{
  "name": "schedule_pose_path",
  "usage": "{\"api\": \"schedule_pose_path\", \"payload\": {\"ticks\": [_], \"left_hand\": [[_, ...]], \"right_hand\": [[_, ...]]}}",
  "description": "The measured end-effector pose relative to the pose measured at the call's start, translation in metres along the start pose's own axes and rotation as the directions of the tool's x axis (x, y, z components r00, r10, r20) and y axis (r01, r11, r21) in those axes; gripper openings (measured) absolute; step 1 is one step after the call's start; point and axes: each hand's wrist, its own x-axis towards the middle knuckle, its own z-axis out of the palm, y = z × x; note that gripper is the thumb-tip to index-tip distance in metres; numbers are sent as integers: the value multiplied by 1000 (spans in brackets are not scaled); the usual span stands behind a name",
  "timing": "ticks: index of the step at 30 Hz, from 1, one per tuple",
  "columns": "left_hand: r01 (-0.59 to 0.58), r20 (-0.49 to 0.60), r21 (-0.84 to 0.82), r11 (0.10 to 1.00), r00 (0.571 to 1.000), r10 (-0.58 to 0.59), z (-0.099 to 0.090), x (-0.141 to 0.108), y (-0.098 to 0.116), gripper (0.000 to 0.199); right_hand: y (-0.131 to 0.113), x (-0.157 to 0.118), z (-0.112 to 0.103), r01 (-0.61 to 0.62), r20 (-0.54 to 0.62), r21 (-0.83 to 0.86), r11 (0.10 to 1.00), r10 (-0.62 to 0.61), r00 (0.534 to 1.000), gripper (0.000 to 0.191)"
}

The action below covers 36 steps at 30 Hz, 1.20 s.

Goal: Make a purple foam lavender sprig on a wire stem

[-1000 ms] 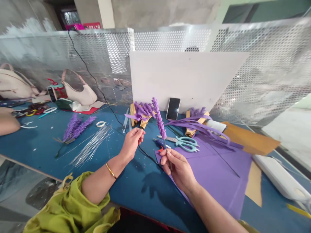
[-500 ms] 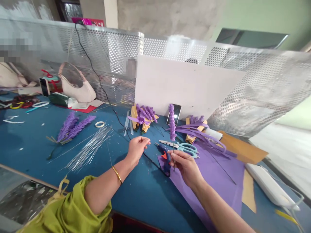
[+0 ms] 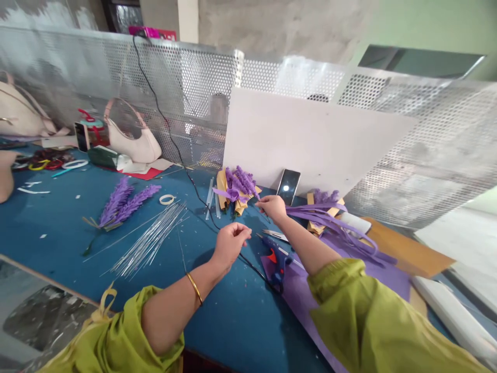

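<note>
My right hand [image 3: 273, 206] reaches across to the far pile of purple lavender sprigs [image 3: 237, 185] lying on tan paper. Its fingers pinch the stem end of a sprig that rests on that pile. My left hand [image 3: 230, 242] hovers over the blue table [image 3: 70, 228] just above a black cord [image 3: 202, 204]; its fingers are curled, thumb against fingertips, with nothing visible in them. A blue glue gun [image 3: 276, 260] lies under my right forearm, and scissors [image 3: 276, 235] show partly beside it.
A purple foam sheet [image 3: 298, 295] and cut purple strips [image 3: 337, 220] lie right. A bundle of thin wires [image 3: 149, 238], finished sprigs [image 3: 125, 202] and a tape roll [image 3: 168, 199] lie left. A phone [image 3: 289, 186] leans on a white board [image 3: 310, 140]. A handbag [image 3: 132, 141] stands far left; another person's hand [image 3: 5, 173] shows at the edge.
My right hand has carried the lavender sprig from upright in front of me over to the far pile and laid it down there. My left hand has stayed nearly in place.
</note>
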Motion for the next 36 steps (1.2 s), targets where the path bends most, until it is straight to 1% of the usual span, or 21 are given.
{"api": "schedule_pose_path", "payload": {"ticks": [2, 4, 7, 10, 13, 16, 18, 20, 22, 25, 27, 29, 32, 36], "left_hand": [[5, 19, -4, 1000, 1000, -5, 0, 1, -3, 16], [0, 27, -6, 1000, 1000, 0, 0, 1, -6, 22], [-23, 18, -19, 1000, 1000, 24, 1, 0, -6, 30], [-29, 22, -51, 998, 999, 30, 1, -2, -3, 37], [-16, 42, -78, 997, 999, 19, 0, -3, 2, 35], [3, 75, -93, 996, 997, 4, -1, -6, 5, 24], [18, 103, -99, 995, 995, -7, -1, -9, 7, 22], [35, 136, -106, 994, 991, -21, 1, -13, 8, 21], [58, 174, -113, 992, 984, -38, 4, -19, 9, 20], [99, 223, -117, 988, 972, -71, 8, -30, 12, 19], [134, 255, -121, 984, 962, -99, 10, -40, 15, 18], [196, 310, -151, 969, 940, -142, 12, -50, 19, 16], [311, 382, -221, 924, 900, -212, 14, -66, 23, 20], [389, 405, -269, 881, 876, -262, 18, -84, 23, 21]], "right_hand": [[-10, 11, 5, 26, -57, -54, 998, -29, 998, 37], [-15, 13, 6, 55, -139, -98, 994, -69, 988, 34], [-13, -2, 2, 120, -247, -133, 984, -151, 957, 27], [0, -35, -9, 188, -278, -120, 975, -215, 936, 23], [19, -78, -25, 232, -258, -58, 971, -239, 936, 25], [38, -121, -40, 241, -243, 27, 970, -227, 943, 28], [48, -146, -46, 244, -240, 81, 966, -219, 946, 28], [55, -165, -49, 250, -256, 129, 960, -211, 943, 27], [63, -178, -49, 251, -289, 167, 954, -196, 937, 27], [76, -185, -48, 244, -318, 201, 949, -172, 932, 24], [85, -183, -47, 245, -313, 226, 943, -168, 935, 23], [90, -179, -47, 252, -297, 272, 929, -168, 940, 25], [91, -176, -45, 264, -260, 352, 898, -177, 949, 26], [86, -181, -39, 289, -206, 396, 871, -222, 953, 24]]}}
